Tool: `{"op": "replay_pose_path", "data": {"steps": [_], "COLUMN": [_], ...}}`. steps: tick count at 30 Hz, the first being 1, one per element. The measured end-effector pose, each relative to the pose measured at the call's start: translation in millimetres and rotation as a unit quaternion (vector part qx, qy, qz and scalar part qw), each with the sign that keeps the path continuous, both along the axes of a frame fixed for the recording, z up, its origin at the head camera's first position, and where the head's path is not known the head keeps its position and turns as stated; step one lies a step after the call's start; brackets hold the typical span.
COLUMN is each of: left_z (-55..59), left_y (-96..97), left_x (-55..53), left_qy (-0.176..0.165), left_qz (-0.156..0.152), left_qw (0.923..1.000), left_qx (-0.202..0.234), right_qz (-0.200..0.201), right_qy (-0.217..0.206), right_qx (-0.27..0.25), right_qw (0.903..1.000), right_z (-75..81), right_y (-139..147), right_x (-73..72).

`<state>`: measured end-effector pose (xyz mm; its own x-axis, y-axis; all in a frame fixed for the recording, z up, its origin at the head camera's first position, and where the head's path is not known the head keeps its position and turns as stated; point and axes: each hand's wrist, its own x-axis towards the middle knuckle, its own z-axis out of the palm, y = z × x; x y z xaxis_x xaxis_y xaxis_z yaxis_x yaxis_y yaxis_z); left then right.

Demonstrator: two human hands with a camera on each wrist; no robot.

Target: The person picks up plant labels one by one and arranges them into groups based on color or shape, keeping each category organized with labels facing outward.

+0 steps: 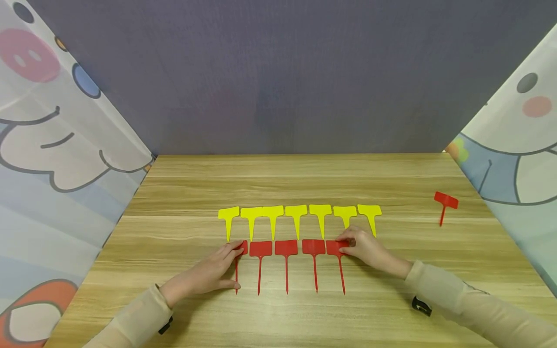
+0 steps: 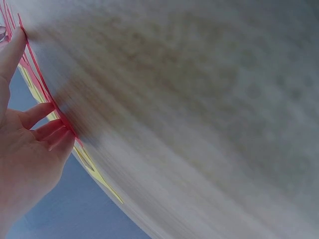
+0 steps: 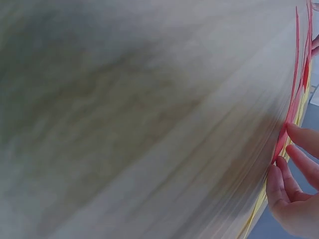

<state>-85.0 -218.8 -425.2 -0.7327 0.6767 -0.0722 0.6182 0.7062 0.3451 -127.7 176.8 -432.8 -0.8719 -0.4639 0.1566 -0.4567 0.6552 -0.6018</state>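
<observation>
Several red T-shaped plant labels point(image 1: 285, 247) lie in a row on the wooden table, stems toward the person. My left hand point(image 1: 210, 269) rests at the leftmost red plant label point(image 1: 236, 270), fingertips over its head and the thumb by its stem tip. Those fingers point(image 2: 44, 124) reach along the red plastic in the left wrist view, partly covering the head. At the row's right end, my right hand point(image 1: 367, 249) holds the head of another red plant label point(image 1: 334, 247) between thumb and fingers. In the right wrist view its thumb point(image 3: 301, 138) meets the red edge.
Behind the red row runs a row of several yellow T-shaped plant labels point(image 1: 296, 211), stems also pointing toward the person. A separate red plant label point(image 1: 446, 200) lies tilted at the far right of the table point(image 1: 278, 179). A grey panel point(image 1: 283, 77) stands along the back edge.
</observation>
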Motion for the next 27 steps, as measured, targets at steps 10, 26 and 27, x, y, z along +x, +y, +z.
{"op": "replay_pose_path", "data": {"steps": [10, 26, 27], "left_z": [0.1, 1.1, 1.1], "left_y": [-0.2, 0.4, 0.5], "left_x": [0.3, 1.0, 1.1], "left_qy": [-0.006, -0.005, -0.005], "left_qz": [0.004, 0.003, 0.002], "left_qw": [1.0000, 1.0000, 1.0000], "left_qx": [-0.001, -0.001, -0.002], "right_qz": [0.020, 0.001, 0.000], "right_qy": [0.028, -0.009, -0.004], "right_qx": [-0.018, -0.065, -0.065], "right_qw": [0.9993, 0.9978, 0.9979], "right_z": [0.9, 9.8, 10.5], "right_y": [1.8, 21.4, 22.4], "right_x": [-0.3, -10.4, -11.3]}}
